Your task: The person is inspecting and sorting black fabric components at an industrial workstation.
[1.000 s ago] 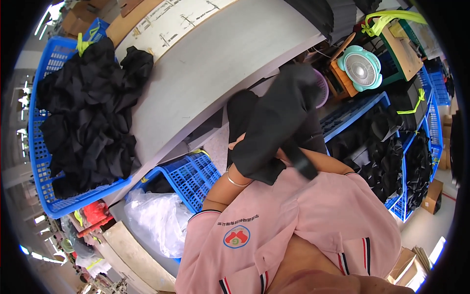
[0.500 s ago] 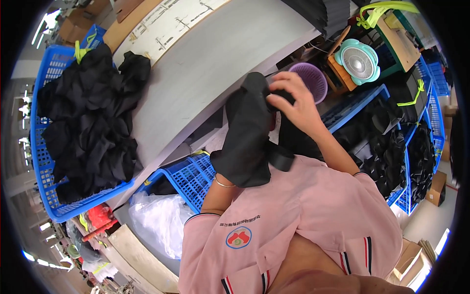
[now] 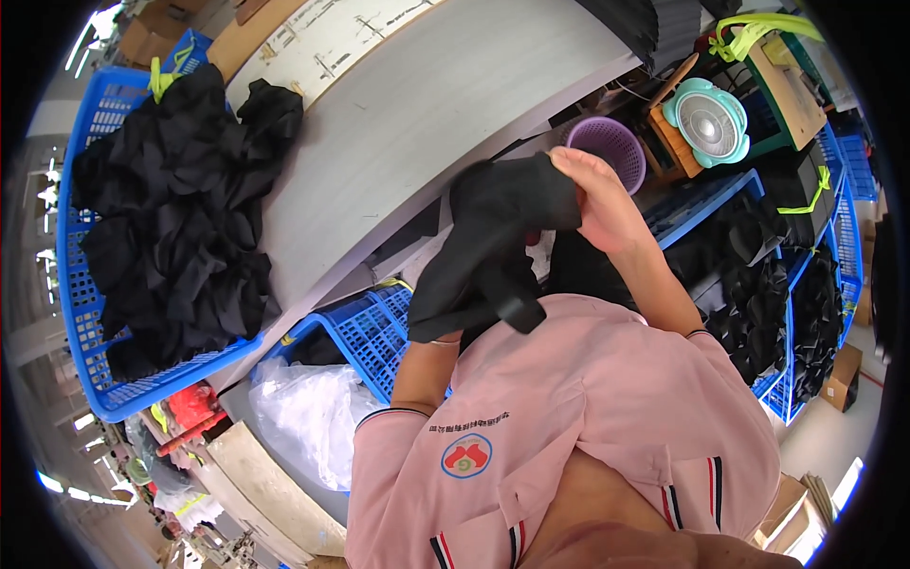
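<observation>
A black fabric piece (image 3: 493, 228), shaped like a sleeve with a loose strap (image 3: 519, 311) hanging off it, is held up in front of my chest. My left forearm (image 3: 422, 375) runs up into its lower end, so the fabric covers my left hand and its fingers. At the upper right end, my right hand (image 3: 607, 204) grips the edge of the fabric, fingertips at the top corner and part of the grip hidden behind the cloth.
On the left, a blue basket (image 3: 81, 313) overflows with black fabric pieces (image 3: 180, 218) beside a grey worktable (image 3: 379, 123). Below are another blue basket (image 3: 365, 341) and a clear plastic bag (image 3: 308, 417). Rightward stand a purple bin (image 3: 607, 152), a teal fan (image 3: 706, 123) and more filled baskets.
My right hand has shifted slightly right and down, closing on the fabric's upper end. That end now leans to the right, and the strap has swung left.
</observation>
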Demonstrator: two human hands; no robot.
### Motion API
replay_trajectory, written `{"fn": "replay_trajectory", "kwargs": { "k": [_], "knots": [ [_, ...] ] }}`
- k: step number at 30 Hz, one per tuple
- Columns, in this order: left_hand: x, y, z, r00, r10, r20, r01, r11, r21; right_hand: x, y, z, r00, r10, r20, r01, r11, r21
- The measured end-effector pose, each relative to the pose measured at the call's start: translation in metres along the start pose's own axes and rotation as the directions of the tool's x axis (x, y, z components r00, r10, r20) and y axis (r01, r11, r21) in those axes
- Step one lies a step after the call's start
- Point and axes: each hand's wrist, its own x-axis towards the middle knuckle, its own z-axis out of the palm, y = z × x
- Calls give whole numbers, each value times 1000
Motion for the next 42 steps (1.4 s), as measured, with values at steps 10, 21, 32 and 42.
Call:
{"fn": "replay_trajectory", "kwargs": {
  "k": [10,21,32,42],
  "knots": [
    [13,-12,48,992,108,69,-125,940,319,25,-31,-8,945,-326,33,327,936,-131],
    [25,-3,34,964,264,27,-256,901,349,-5,-7,10,780,-533,327,288,-158,-944],
    [17,-54,1,985,-164,54,172,907,-384,-3,-13,-18,842,-290,455,514,688,-512],
    [32,-127,-40,974,-227,-26,61,367,-928,76,-36,-17,928,-149,343,182,981,-65]
  ]
}}
